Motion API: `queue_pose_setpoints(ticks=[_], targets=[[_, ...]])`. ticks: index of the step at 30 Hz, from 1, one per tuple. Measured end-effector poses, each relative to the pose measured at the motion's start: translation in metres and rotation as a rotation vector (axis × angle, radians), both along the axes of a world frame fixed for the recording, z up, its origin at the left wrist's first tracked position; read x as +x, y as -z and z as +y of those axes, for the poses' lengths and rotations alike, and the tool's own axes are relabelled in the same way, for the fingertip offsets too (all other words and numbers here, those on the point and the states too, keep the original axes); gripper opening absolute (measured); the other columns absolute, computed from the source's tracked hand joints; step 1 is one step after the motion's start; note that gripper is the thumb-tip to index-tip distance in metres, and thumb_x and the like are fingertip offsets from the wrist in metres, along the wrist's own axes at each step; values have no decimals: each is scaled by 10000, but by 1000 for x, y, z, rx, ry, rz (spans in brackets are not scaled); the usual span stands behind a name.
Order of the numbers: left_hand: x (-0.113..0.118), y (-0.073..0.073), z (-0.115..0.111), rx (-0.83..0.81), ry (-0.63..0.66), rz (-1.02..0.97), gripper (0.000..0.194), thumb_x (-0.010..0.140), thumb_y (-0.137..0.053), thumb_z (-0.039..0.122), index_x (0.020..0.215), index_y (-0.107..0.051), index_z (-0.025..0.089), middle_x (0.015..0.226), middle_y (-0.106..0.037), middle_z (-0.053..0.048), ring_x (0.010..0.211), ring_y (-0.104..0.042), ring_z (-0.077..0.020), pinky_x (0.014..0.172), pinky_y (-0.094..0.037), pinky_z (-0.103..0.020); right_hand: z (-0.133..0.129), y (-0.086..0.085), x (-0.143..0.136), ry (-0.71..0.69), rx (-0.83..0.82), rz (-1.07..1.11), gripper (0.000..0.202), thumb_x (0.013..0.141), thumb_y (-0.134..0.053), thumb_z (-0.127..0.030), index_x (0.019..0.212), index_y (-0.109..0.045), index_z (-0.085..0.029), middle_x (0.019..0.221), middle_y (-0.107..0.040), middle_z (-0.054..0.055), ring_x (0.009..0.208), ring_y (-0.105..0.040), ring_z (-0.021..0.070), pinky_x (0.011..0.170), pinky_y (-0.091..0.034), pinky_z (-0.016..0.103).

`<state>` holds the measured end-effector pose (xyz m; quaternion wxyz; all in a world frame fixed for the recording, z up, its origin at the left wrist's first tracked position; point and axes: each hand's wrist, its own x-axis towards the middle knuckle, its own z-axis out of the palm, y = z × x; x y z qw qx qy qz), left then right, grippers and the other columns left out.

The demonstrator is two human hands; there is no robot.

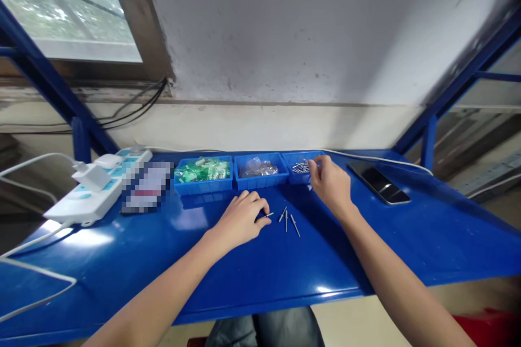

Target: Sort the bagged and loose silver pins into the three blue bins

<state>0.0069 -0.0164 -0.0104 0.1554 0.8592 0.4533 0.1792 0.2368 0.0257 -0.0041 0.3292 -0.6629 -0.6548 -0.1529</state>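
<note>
My left hand [244,218] rests low over the blue table, its thumb and forefinger closed about a small silver blind rivet [269,214]. Just right of it, three more metal pins that look like blind rivets [286,222] lie loose on the tabletop. My right hand [331,181] is at the front right corner of a blue bin [296,178] holding many similar metal rivets [300,167]. Its fingers are curled and pinched together; whatever is between them is too small or hidden to make out.
A middle bin [262,180] holds clear plastic packets, and a left bin [203,188] green packets. A smartphone [380,181] lies at right. A pixelated item [147,187] and a white power strip [93,187] with cables are at left. Blue frame bars [427,119] rise at both sides.
</note>
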Motion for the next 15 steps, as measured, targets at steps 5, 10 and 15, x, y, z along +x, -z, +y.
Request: queue_pose_setpoints(ticks=[5, 10, 15], targets=[[5, 5, 4, -16, -62, -100, 160, 895, -473, 226, 817, -609, 195, 840, -658, -18, 849, -541, -202, 761, -408, -328, -16, 2, -9, -454, -150, -16, 287, 899, -440, -406, 1020, -567, -180, 701, -629, 35, 624, -572, 164, 584, -371, 262], [7, 8, 12, -126, -155, -354, 252, 883, -436, 252, 729, -623, 183, 728, -664, -6, 704, -588, -164, 673, -416, -268, -31, 2, -40, -834, -177, -208, 192, 904, -434, -274, 911, -603, -183, 773, -640, 53, 688, -552, 162, 639, -376, 288], [8, 9, 11, -169, -262, -501, 346, 873, -443, 386, 667, -620, 172, 660, -655, -6, 644, -598, -163, 616, -415, -252, -34, 1, -43, -777, -104, -254, 217, 915, -428, -293, 884, -605, -171, 739, -625, 50, 654, -517, 154, 613, -335, 289]])
